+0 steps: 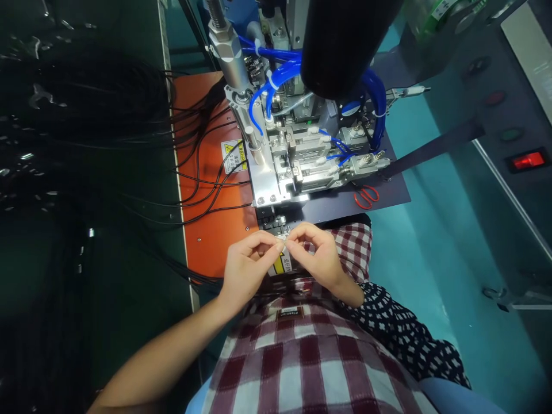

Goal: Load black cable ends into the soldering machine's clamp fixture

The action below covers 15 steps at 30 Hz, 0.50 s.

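Observation:
My left hand and my right hand meet fingertip to fingertip over the front edge of a machine. Each is closed in a pinch of thumb and forefinger. Whatever lies between the fingertips is too small to make out. Just beneath them is a white and yellow warning label. Beyond the hands stands the metal machine, with cylinders, clamps and blue air hoses.
Thin black cables run over the orange plate from a dark heap at the left. Red-handled scissors lie right of the machine. A black cylinder hangs overhead. A panel with a red switch stands at the right.

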Motion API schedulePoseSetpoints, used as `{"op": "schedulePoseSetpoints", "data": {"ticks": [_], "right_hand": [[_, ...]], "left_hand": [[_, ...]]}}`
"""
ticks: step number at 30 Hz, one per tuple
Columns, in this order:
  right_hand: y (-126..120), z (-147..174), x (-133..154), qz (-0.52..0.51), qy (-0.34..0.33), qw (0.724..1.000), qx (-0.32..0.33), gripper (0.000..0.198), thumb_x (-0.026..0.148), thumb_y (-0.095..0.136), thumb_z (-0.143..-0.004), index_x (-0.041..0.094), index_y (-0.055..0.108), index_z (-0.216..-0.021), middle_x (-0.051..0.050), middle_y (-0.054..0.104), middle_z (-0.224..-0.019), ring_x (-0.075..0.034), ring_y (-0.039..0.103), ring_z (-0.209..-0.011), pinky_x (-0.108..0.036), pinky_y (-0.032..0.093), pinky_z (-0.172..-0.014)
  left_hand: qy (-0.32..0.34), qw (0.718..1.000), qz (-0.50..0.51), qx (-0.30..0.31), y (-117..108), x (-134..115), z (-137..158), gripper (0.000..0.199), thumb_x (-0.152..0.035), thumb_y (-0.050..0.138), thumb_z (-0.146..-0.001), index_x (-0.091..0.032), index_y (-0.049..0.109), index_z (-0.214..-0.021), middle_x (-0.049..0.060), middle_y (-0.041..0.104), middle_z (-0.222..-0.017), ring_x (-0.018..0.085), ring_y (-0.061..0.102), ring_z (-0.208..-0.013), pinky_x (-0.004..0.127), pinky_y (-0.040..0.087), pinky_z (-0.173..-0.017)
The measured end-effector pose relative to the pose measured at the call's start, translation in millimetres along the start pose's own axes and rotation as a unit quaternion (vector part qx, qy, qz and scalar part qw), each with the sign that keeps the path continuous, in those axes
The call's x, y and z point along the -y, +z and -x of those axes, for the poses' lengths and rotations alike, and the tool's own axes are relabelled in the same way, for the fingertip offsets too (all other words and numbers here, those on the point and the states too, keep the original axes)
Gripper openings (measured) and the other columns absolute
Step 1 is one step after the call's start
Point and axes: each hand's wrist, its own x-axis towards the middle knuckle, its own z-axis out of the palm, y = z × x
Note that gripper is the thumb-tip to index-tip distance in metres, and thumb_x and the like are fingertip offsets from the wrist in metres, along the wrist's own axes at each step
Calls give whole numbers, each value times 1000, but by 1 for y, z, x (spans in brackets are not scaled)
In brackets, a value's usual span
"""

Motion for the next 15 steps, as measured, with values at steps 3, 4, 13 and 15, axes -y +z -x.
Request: {"op": "schedulePoseSetpoints", "data": {"ticks": [3, 4, 13, 15], "right_hand": [[1, 0, -2, -9, 1, 1000, 0, 10, 19, 62, -80, 18, 60, -71, 0, 59, -71, -12, 53, -64, -25, 44, -58], [2, 0, -2, -12, 3, 1000, -2, 10, 20, 62, -80, 18, 60, -71, 0, 59, -71, -12, 53, -64, -25, 44, -59], [4, 3, -5, -32, 26, 999, -11, 9, 22, 64, -81, 18, 61, -73, 0, 59, -71, -11, 54, -60, -24, 45, -54], [3, 2, -4, -34, 27, 999, -9, 7, 21, 65, -80, 18, 62, -75, 0, 60, -72, -12, 55, -62, -24, 46, -56]], "left_hand": [[-7, 1000, 5, -2, 0, 1, 0, 10, -25, 71, -80, -17, 69, -74, 1, 65, -76, 11, 58, -70, 22, 47, -66], [-16, 1000, 14, -4, 0, 2, 0, 11, -26, 71, -80, -17, 69, -74, 0, 64, -75, 11, 57, -68, 22, 46, -64], [-67, 996, 59, -1, 0, 7, -1, 15, -30, 72, -80, -17, 67, -76, 0, 63, -76, 7, 50, -56, 19, 40, -51], [-65, 996, 57, -1, 0, 6, -2, 14, -29, 71, -80, -17, 67, -76, -1, 62, -76, 7, 49, -56, 18, 39, -51]]}}
